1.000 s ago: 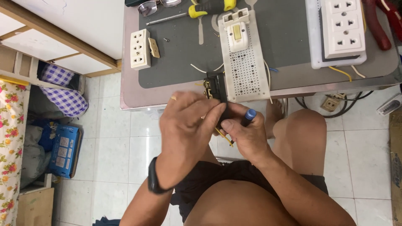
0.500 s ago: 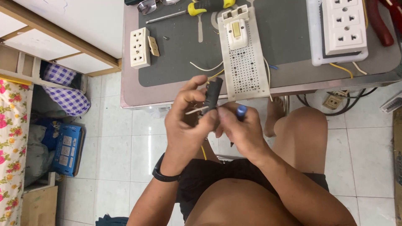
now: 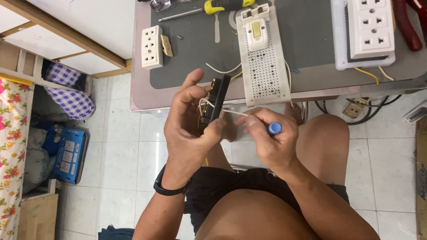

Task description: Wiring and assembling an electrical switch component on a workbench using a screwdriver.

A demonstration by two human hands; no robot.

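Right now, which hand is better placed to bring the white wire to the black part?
The right hand. It pinches the white wire beside a blue-capped tool, its end near the black part. The left hand is busy gripping that part.

I saw a floor of white tiles (image 3: 115, 146). A metal table (image 3: 142, 95) stood on it. A flowery cloth (image 3: 11, 146) lay at the side.

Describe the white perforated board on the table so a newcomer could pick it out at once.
Start at the grey mat covering the table. The perforated board lies near its middle, running lengthwise toward the person and overhanging the table's near edge, just beyond the right hand. Unlike the white triple socket to its left and the larger socket block to its right, it is dotted with rows of small holes and carries one cream switch at its far end.
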